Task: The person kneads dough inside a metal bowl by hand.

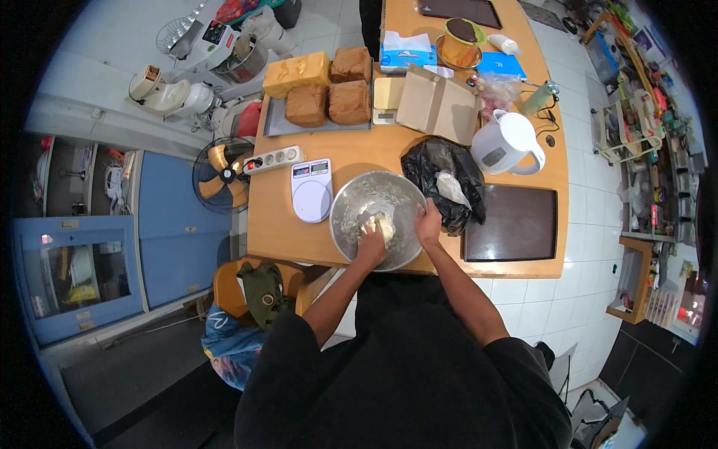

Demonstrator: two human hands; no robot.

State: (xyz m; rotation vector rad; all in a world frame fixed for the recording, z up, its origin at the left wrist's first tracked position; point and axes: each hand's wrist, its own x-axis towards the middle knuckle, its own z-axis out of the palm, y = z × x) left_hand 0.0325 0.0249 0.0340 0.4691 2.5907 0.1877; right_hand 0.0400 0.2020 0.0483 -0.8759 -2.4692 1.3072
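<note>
A steel mixing bowl (359,196) stands near the front edge of the wooden table (359,153). Pale dough (382,222) lies inside it at the near side. My left hand (370,243) is down in the bowl, fingers closed on the dough. My right hand (428,223) grips the bowl's right rim. Both forearms come up from the lower edge.
A white kitchen scale (311,190) sits left of the bowl, a black plastic bag (443,179) and a dark tray (513,223) to its right. Behind are a white kettle (505,142), a cardboard box (437,103), a tray of brown loaves (321,86) and a power strip (273,159). A fan (221,173) stands beside the table.
</note>
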